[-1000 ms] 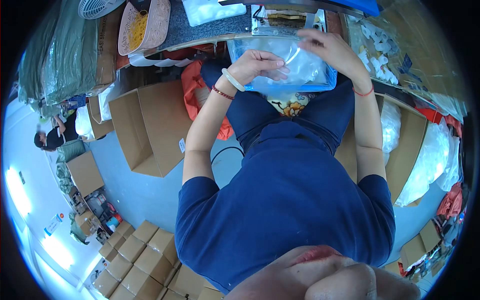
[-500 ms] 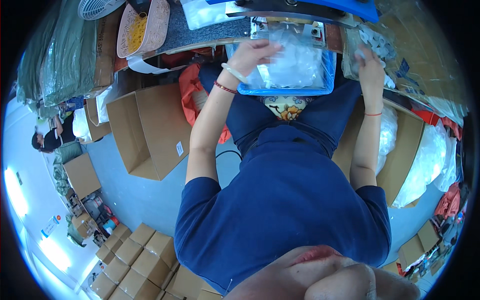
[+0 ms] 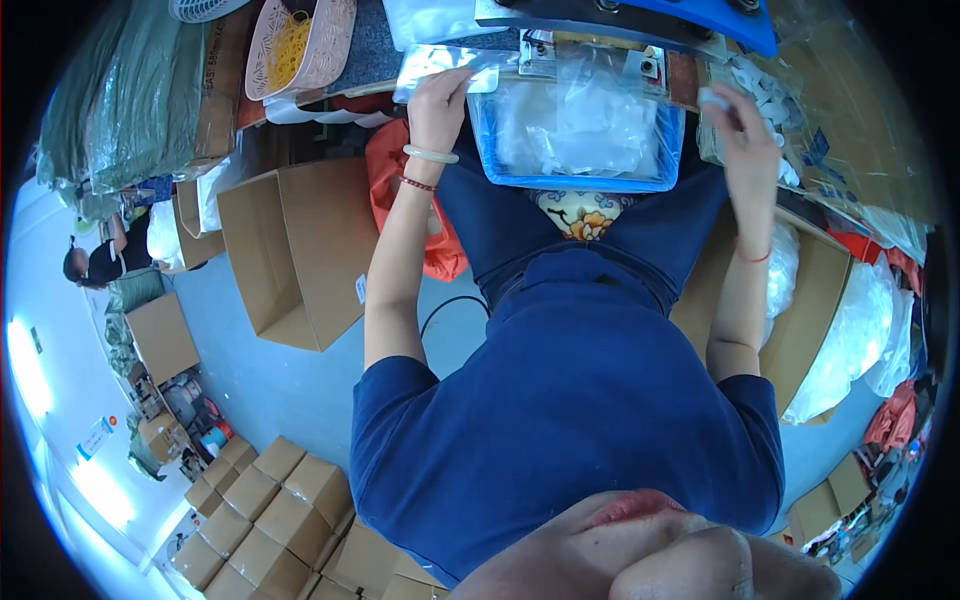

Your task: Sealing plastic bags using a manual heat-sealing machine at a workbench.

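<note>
My left hand point(image 3: 438, 108) pinches a clear plastic bag point(image 3: 418, 64) at the edge of the table, left of the tray. In front of me a blue tray point(image 3: 600, 186) holds a heap of clear plastic bags point(image 3: 580, 130). To the right, my right hand point(image 3: 748, 140) has its fingers bent around a small white plastic piece point(image 3: 711, 98) at the fingertips. Beside it on the table lies a pile of similar white pieces point(image 3: 765, 85). A press-like machine with a blue body point(image 3: 680, 14) stands above the tray.
A pink basket with yellow rubber bands point(image 3: 290, 50) stands at the far left of the table. More clear bags point(image 3: 435, 20) lie beside it. Open cardboard boxes point(image 3: 290, 255) flank my legs, and stacked cartons point(image 3: 270, 510) stand behind. Another person point(image 3: 95, 262) is far left.
My left hand has moved left from over the tray, and a clear bag now shows in it. My right hand remains by the white pieces, its fingers more curled. The view has shifted slightly.
</note>
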The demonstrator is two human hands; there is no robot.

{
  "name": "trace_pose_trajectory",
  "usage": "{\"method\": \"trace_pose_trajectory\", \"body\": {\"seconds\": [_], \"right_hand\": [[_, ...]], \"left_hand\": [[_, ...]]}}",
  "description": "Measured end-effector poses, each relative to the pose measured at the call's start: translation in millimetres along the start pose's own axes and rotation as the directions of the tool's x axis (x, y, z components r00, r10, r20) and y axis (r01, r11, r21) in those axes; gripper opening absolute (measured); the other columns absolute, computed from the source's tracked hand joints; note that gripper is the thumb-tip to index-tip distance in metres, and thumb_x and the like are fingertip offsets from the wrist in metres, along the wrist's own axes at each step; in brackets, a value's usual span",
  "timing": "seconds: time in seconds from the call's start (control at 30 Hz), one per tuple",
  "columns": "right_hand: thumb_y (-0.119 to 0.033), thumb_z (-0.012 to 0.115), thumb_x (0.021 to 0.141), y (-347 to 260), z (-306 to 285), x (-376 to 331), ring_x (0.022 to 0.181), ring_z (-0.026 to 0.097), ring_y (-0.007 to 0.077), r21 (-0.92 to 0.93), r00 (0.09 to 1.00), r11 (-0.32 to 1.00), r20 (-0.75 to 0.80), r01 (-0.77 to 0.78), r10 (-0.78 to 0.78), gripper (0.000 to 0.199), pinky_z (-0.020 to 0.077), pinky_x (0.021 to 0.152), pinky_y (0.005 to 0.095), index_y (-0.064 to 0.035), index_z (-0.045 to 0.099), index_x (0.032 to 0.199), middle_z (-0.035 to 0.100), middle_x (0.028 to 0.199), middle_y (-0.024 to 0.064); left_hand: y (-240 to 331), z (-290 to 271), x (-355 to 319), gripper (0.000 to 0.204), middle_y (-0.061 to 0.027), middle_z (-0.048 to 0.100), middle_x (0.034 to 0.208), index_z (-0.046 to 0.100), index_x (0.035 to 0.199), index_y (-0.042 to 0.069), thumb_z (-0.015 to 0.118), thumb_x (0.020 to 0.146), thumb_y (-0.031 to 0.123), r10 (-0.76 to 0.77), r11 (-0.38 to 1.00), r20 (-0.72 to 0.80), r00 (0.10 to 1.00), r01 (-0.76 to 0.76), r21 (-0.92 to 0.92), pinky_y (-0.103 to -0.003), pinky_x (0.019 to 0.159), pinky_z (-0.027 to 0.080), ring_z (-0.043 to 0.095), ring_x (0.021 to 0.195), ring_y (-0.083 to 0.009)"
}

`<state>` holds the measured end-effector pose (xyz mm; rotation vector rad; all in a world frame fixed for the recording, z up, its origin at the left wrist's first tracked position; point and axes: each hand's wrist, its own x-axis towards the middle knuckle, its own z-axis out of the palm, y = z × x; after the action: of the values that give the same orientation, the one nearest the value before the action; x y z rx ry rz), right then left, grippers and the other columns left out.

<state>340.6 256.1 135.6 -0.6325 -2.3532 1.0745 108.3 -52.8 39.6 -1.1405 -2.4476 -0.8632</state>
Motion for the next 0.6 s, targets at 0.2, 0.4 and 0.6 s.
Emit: {"method": "trace_pose_trajectory", "body": {"seconds": [0.2,0.4,0.6], "right_hand": [[-0.012,0.071,0.087,-66,51,-23,0.083,0.060,0.0120,0.229,0.959,0.973,0.276,-0.005,-0.060,0.023,0.0484,0.076,0.0250,-0.0036,0.069,0.108,0.068,0.099,0.0045],[-0.012,0.071,0.085,-86,32,1,0.088,0.062,0.0203,0.146,0.885,0.909,0.215,0.390,-0.414,0.023,0.0494,0.080,0.0304,-0.0020,0.068,0.106,0.069,0.099,0.0085],[-0.023,0.063,0.091,-70,35,30,0.093,0.063,0.0324,0.061,0.785,0.931,0.520,0.360,-0.337,0.025,0.0492,0.080,0.0369,-0.0033,0.067,0.106,0.068,0.100,0.0145]], "left_hand": [[67,-35,16,0.021,-0.0071,0.074,0.085,0.074,0.099,0.001,0.076,0.082,0.012,-0.348,0.706,0.316,0.883,0.468,-0.532,-0.023,0.071,0.052,0.066,0.076,-0.0080],[108,-44,27,0.022,-0.0058,0.073,0.089,0.073,0.100,-0.002,0.074,0.086,0.015,-0.206,0.557,0.517,0.831,0.534,-0.636,-0.021,0.073,0.050,0.064,0.081,-0.0064],[100,-24,31,0.023,-0.0100,0.073,0.091,0.071,0.104,-0.003,0.070,0.090,0.014,0.069,0.348,0.775,0.628,0.713,-0.609,-0.025,0.079,0.055,0.069,0.084,-0.0138]]}}
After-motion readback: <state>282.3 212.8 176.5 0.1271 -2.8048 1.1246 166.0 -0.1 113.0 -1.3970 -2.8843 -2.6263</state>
